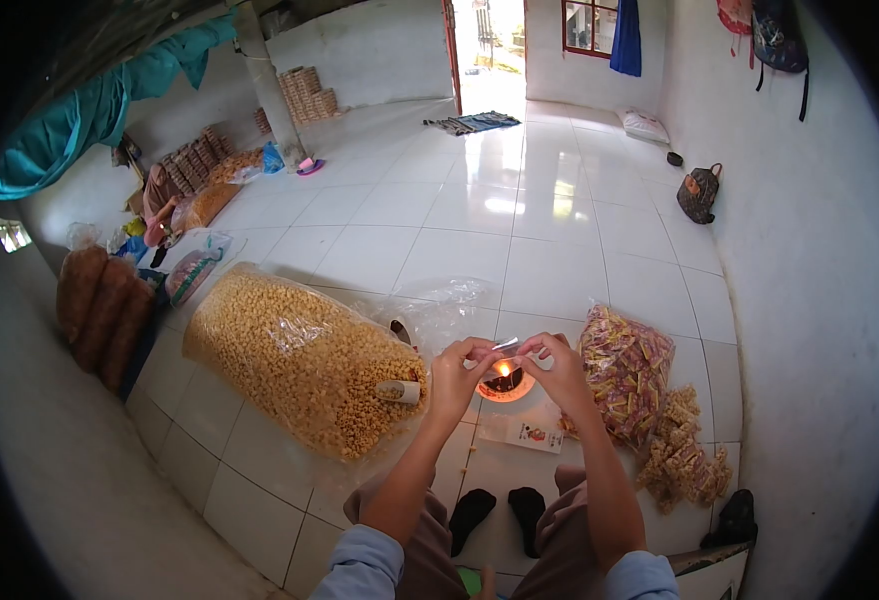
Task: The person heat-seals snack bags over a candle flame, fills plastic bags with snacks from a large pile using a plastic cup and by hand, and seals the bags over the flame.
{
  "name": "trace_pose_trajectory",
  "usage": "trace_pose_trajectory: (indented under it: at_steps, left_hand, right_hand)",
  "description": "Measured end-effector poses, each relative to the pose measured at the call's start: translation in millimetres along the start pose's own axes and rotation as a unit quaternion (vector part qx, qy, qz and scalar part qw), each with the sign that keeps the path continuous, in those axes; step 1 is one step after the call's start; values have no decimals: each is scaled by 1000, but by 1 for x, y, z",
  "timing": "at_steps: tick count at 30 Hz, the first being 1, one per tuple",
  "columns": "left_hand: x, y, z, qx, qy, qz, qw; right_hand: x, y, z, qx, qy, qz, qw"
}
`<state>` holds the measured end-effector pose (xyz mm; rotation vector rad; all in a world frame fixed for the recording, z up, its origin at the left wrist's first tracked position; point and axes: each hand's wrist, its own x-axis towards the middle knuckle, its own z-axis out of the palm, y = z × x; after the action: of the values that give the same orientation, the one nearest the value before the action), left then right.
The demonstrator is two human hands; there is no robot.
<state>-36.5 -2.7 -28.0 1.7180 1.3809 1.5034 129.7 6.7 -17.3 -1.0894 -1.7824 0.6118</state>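
Note:
My left hand [460,368] and my right hand [553,362] pinch the two ends of a small clear plastic piece [507,347], apparently a bag edge, stretched between them. Just beneath it a small flame [504,369] burns in an orange bowl [504,395] with dark contents. A printed white packet [535,434] lies on the floor below my right hand. Left of my hands, a large clear sack of yellowish snack pieces [285,345] lies on its side, its mouth towards me. A whitish scoop [399,391] rests in that opening.
A big clear bag of small printed packets [628,365] stands on the right, beside bunched filled packets [688,450]. Brown sacks [100,310] lean at the left wall. Farther back sits another person [158,200] near stacked goods. A patterned bag [699,193] rests by the right wall.

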Motion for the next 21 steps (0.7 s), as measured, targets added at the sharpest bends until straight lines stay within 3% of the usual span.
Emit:
trace_pose_trajectory:
  at_steps: [7, 11, 13, 16, 21]
  left_hand:
    - [-2, -5, 3, 14, -10, -6, 1000]
    - [-2, 3, 3, 31, 1, -12, 999]
    - [-2, 6, 2, 2, -6, -26, 1000]
    - [-1, 2, 3, 2, -22, -1, 1000]
    - [-3, 0, 4, -13, -37, -10, 999]
  right_hand:
    - [1, -6, 0, 54, 41, 33, 997]
    - [1, 4, 2, 92, 1, 28, 995]
    - [2, 8, 3, 204, -24, 37, 978]
    - [2, 17, 7, 237, -13, 61, 969]
    - [0, 17, 1, 151, -47, 102, 982]
